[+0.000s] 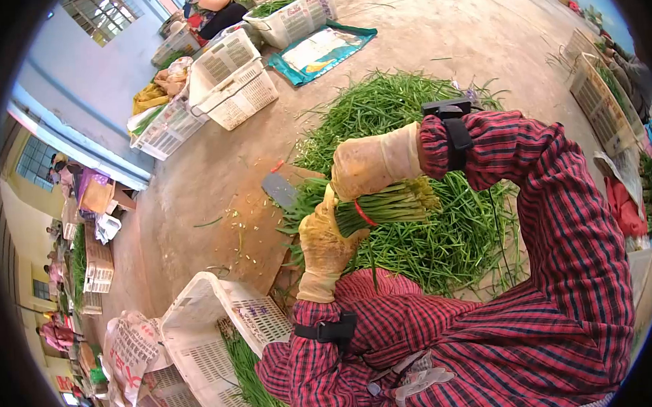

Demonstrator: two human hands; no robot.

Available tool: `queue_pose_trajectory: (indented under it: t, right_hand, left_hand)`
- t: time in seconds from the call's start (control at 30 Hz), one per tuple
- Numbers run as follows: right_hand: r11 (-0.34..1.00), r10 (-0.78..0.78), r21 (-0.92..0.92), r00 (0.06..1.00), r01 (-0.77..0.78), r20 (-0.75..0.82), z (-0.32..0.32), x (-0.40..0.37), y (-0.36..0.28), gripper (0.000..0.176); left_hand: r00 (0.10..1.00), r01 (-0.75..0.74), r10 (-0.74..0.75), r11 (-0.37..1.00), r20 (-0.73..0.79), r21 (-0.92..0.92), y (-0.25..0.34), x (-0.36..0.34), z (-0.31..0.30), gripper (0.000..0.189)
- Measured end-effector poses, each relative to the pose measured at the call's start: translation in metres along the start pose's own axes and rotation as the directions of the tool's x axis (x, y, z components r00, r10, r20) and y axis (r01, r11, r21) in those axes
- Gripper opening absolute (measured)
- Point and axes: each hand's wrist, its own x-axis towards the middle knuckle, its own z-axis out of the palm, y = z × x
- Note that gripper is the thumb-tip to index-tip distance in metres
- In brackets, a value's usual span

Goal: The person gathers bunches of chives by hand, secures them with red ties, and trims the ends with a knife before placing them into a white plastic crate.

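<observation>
Both my hands wear pale yellowish gloves. A bundle of long green stalks (pixel 395 205), with a red band (pixel 365 213) around it, lies across between them. My left hand (pixel 326 248) is closed at the bundle's lower left side, by the band. My right hand (pixel 374 163) wraps over the top of the bundle; its fingertips are partly hidden. The pale cut-looking ends point right and the leafy green ends point left. Beneath the hands and behind them spreads a large heap of loose green stalks (pixel 451 242). A grey flat blade (pixel 279 190) lies just left of the bundle.
A white crate (pixel 195 333) with green stalks stands at lower left, beside a printed sack (pixel 131 354). More white crates (pixel 245 98) and a teal-edged sack (pixel 321 52) are farther back. Another person (pixel 219 8) sits at the top. Crates (pixel 604 100) line the right side.
</observation>
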Motion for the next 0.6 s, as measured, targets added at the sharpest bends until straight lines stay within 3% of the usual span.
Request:
queue_pose_trajectory:
  t: [0.03,0.07,0.13,0.17,0.23,0.27,0.3,0.33,0.37,0.43,0.5,0.57,0.6]
  right_hand:
    - [1.0,0.004,0.007,0.999,-0.004,0.041,0.001,0.0,-0.002,0.009]
    - [1.0,0.002,-0.011,0.999,-0.002,0.035,-0.004,-0.002,-0.008,0.01]
    - [1.0,0.028,0.008,0.999,-0.028,0.025,-0.01,-0.006,-0.007,0.011]
    - [0.997,0.049,0.051,0.999,-0.05,0.014,-0.007,-0.001,-0.006,0.011]
    - [0.957,-0.012,0.286,0.991,0.049,-0.131,0.002,-0.001,0.005,0.012]
    - [0.985,-0.012,0.169,0.997,0.026,-0.082,-0.006,0.002,0.005,0.011]
    - [0.999,0.005,0.054,0.999,-0.003,-0.038,-0.018,0.004,0.0,0.01]
    - [0.998,-0.029,0.052,0.998,0.032,-0.062,-0.025,0.007,-0.003,0.01]
    - [0.999,0.027,-0.028,1.0,-0.026,0.015,-0.033,0.007,-0.005,0.01]
    - [0.991,0.079,-0.115,0.994,-0.069,0.08,-0.044,0.009,-0.002,0.01]
    - [0.963,0.178,-0.235,0.967,-0.133,0.181,-0.045,0.01,-0.002,0.01]
    - [0.962,0.183,-0.227,0.977,-0.155,0.11,-0.033,0.006,0.005,0.01]
    - [0.97,0.114,-0.22,0.993,-0.102,0.038,-0.035,0.005,0.007,0.01]
  left_hand:
    - [0.989,0.12,-0.122,0.992,0.078,0.04,0.005,0.0,0.001,0.089]
    - [0.989,0.124,-0.127,0.991,0.073,0.044,0.008,0.004,0.002,0.089]
    - [0.992,-0.116,0.123,0.967,-0.018,0.228,0.003,0.018,-0.011,0.091]
    - [0.986,-0.165,0.162,0.985,0.047,0.051,-0.005,0.027,-0.012,0.097]
    - [0.99,-0.134,0.141,0.954,-0.007,0.269,-0.013,0.019,0.005,0.105]
    - [0.99,-0.13,0.11,0.952,0.087,0.277,-0.008,0.028,0.0,0.105]
    - [0.993,-0.113,0.096,0.951,0.072,0.287,0.0,0.033,-0.004,0.098]
    - [0.994,-0.032,-0.003,0.947,0.107,0.32,0.006,0.037,-0.003,0.091]
    - [0.999,0.002,-0.017,0.931,0.04,0.365,0.009,0.039,0.002,0.086]
    - [0.974,0.167,-0.209,0.929,0.093,0.331,0.011,0.051,0.002,0.092]
    - [0.972,0.188,-0.222,0.928,0.074,0.32,0.009,0.051,-0.018,0.099]
    - [0.973,0.188,-0.219,0.939,0.078,0.289,0.002,0.049,-0.026,0.105]
    - [0.999,0.05,-0.048,0.96,-0.011,0.277,-0.01,0.048,-0.019,0.11]
